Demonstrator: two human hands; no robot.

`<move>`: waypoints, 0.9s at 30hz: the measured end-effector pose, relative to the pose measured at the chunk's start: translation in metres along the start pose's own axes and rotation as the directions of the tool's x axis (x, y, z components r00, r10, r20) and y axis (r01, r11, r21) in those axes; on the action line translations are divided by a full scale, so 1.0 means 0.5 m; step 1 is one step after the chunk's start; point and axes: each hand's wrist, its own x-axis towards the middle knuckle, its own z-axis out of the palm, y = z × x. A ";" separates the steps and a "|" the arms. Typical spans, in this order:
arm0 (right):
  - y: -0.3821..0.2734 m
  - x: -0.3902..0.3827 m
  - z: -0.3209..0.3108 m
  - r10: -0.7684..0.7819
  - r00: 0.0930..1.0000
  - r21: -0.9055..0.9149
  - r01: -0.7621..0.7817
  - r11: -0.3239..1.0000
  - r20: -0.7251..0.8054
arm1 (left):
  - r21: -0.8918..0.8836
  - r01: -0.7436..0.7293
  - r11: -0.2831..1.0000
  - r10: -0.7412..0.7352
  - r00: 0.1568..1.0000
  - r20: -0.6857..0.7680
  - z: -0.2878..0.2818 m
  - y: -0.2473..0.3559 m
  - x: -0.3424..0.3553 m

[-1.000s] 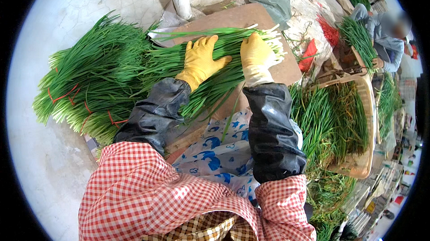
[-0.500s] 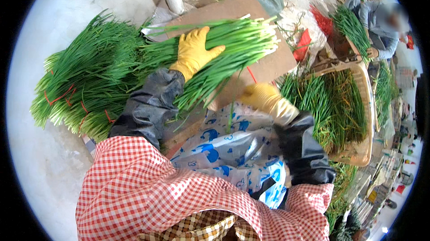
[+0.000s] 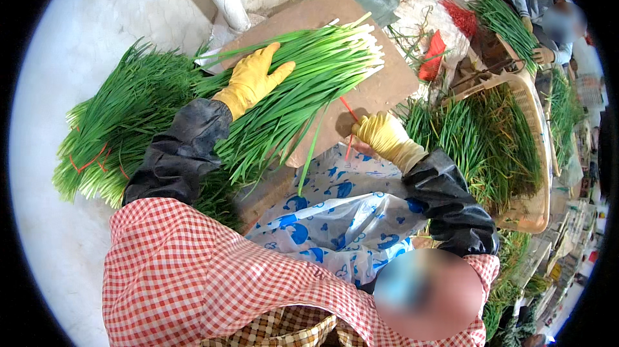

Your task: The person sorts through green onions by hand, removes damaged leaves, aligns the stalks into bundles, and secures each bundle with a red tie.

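Note:
A thick bunch of green chives (image 3: 316, 57) lies across a brown board (image 3: 394, 86), its pale stem ends pointing right. My left hand (image 3: 255, 80), in a yellow rubber glove, rests flat on the leaves with the thumb spread. To the right, below the stem ends, my right hand (image 3: 382, 133), also gloved, is closed around a thin red tie (image 3: 349, 109). The tie runs up from the fist to the lower edge of the bunch, and a short end hangs below. Whether it passes under the chives is hidden.
More chives (image 3: 122, 115), some red-tied, are heaped at left. A plastic crate (image 3: 538, 147) of greens stands at right, past a bundle of red ties (image 3: 459, 17). A blue-patterned plastic sheet (image 3: 335, 211) covers my lap. Another person (image 3: 535, 8) handles chives at upper right.
My left hand has slid a little left along the leaves. The right hand, blurred before, now shows clearly, with the red tie stretched up from it. The view has shifted slightly.

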 end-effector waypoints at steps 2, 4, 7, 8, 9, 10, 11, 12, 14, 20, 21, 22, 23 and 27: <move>0.001 0.007 0.003 0.107 0.993 0.133 -0.101 0.986 -0.039 | -0.104 0.056 0.993 -0.044 0.992 0.117 -0.011 -0.002 0.007; 0.001 0.013 0.000 0.194 0.979 0.252 -0.175 0.952 -0.055 | -0.168 0.013 0.986 -0.010 1.000 0.018 -0.011 -0.008 0.028; -0.011 0.033 -0.031 0.632 0.765 0.863 -0.228 0.452 -0.128 | -0.107 0.052 0.993 -0.059 0.996 -0.068 -0.031 0.016 0.077; -0.010 0.045 -0.039 0.630 0.765 0.864 -0.223 0.452 -0.132 | -0.103 0.053 0.993 -0.061 0.996 -0.071 -0.027 0.016 0.103; -0.005 0.059 -0.044 0.671 0.741 0.932 -0.223 0.285 -0.028 | -0.147 0.069 0.987 -0.073 0.997 -0.018 -0.023 0.017 0.133; -0.001 0.079 -0.045 0.689 0.720 0.971 -0.214 0.108 0.082 | -0.188 0.091 0.978 -0.086 0.996 0.034 -0.014 0.010 0.161; 0.003 0.098 -0.056 0.703 0.707 0.974 -0.204 0.097 0.078 | -0.178 0.092 0.980 -0.090 0.996 0.022 -0.007 -0.001 0.185; 0.004 0.119 -0.066 0.700 0.711 0.975 -0.196 0.102 0.069 | -0.111 0.037 0.993 -0.039 0.999 -0.014 0.022 -0.019 0.207; -0.015 0.183 -0.101 0.698 0.716 0.984 -0.121 0.132 -0.006 | 0.095 0.032 0.995 -0.027 0.998 -0.053 0.090 -0.119 0.227; -0.008 0.212 -0.079 0.826 0.560 0.960 -0.191 0.203 -0.063 | 0.018 0.015 1.000 -0.018 0.980 0.198 0.074 0.029 0.167; -0.019 0.213 -0.084 0.852 0.524 0.988 -0.138 0.068 0.014 | -0.130 0.116 0.985 -0.116 0.993 0.008 0.088 0.050 0.135; -0.036 0.225 -0.093 0.857 0.506 0.995 -0.069 -0.067 0.093 | -0.063 0.120 0.991 -0.123 0.991 -0.044 0.084 0.047 0.115; -0.036 0.223 -0.086 0.878 0.477 0.995 -0.098 0.005 0.042 | 0.011 0.103 0.995 -0.100 0.983 -0.154 0.101 0.062 0.105; -0.038 0.193 -0.124 0.793 0.478 0.720 -0.388 0.576 -0.377 | 0.078 0.024 0.997 0.009 0.917 -0.399 0.121 0.104 0.061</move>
